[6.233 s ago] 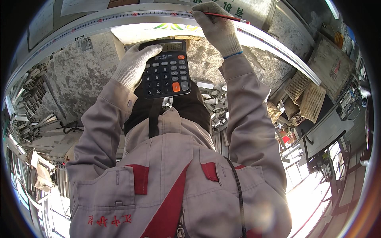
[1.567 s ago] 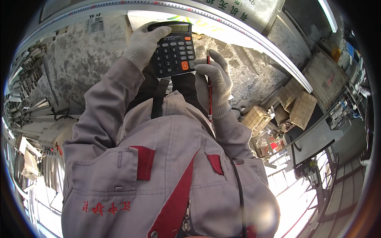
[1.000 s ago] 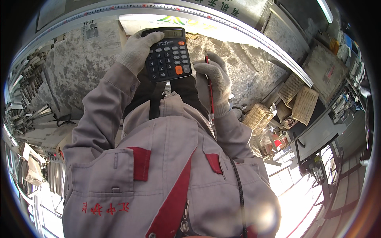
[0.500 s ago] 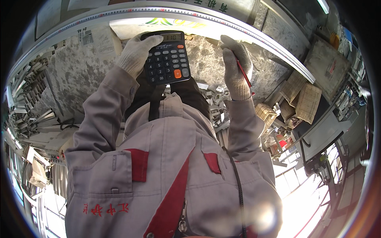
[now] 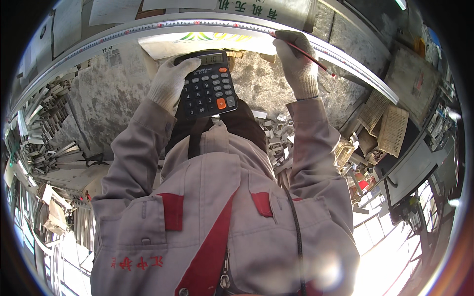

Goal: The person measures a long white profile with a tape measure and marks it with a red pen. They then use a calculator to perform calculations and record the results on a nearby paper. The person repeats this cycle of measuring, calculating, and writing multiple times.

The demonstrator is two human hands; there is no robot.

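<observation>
My left hand (image 5: pixel 171 83), in a pale knit glove, grips a black desk calculator (image 5: pixel 207 89) by its left side, the thumb lying beside the display. Most of its keys are dark or grey, with two orange ones. Pinched in my gloved right hand (image 5: pixel 298 61) is a thin dark red pencil (image 5: pixel 311 58), its front end close to the measuring scale. That scale is a white tape (image 5: pixel 197 22) with black and red marks, running along a long curved-looking pale rail (image 5: pixel 350 63). My right fingertips are at the rail's near edge; whether they touch it I cannot tell.
Below the rail lies a stained grey surface (image 5: pixel 256 81). Piles of metal profile offcuts (image 5: pixel 49 118) are at the left, and small cut pieces (image 5: pixel 279 138) lie beside my legs. Wicker-like baskets (image 5: pixel 393 130) stand at the right. Paper sheets (image 5: pixel 116 12) lie beyond the rail.
My right hand has moved up to the tape with the pencil, which has tilted flatter. The calculator and my left hand have shifted slightly lower in the view.
</observation>
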